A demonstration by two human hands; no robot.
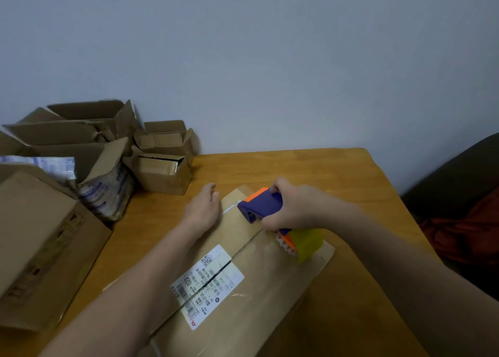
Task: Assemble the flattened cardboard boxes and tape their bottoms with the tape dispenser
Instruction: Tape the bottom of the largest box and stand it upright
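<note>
Brown cardboard box, at lower centre of the frame on the wooden table, is pressed down by the left hand, laid flat and unclenched at its far end. The purple-and-orange tape dispenser is gripped in the right hand against the box's seam. More boxes are piled at left.

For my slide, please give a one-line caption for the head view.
Right hand runs a tape dispenser along a labelled cardboard box while the left hand holds it down.

Left hand lies flat, palm down; right hand has fingers curled tight.
</note>
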